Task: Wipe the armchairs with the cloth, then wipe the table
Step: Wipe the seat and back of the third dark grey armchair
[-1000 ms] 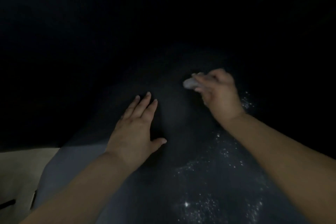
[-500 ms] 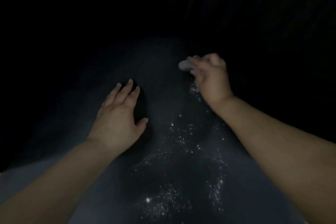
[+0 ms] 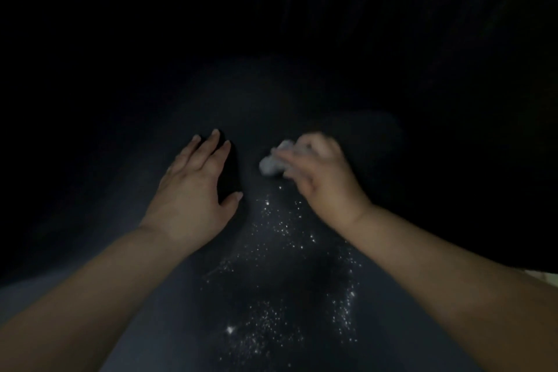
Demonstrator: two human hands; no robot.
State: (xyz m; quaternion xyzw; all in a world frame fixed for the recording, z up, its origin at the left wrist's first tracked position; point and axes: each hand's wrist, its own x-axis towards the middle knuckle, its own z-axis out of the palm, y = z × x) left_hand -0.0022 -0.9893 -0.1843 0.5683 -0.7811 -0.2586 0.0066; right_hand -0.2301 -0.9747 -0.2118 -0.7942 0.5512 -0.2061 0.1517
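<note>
Left hand (image 3: 193,190): fingers flat, released, we judge bracing on dark surface (image 3: 271,296). Right hand (image 3: 320,172), 3 o'clock: fingers bunching cloth (image 3: 271,164) for wiping.

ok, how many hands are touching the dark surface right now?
2. The left hand rests flat on the dark surface, fingers spread. The right hand grips the cloth and seems to press it down; it is motion-blurred, so contact is uncertain.

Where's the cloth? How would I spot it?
Look at the dark surface with two hands on it. The right hand grips a small pale wad, the cloth. The left hand lies flat, holding nothing.
</note>
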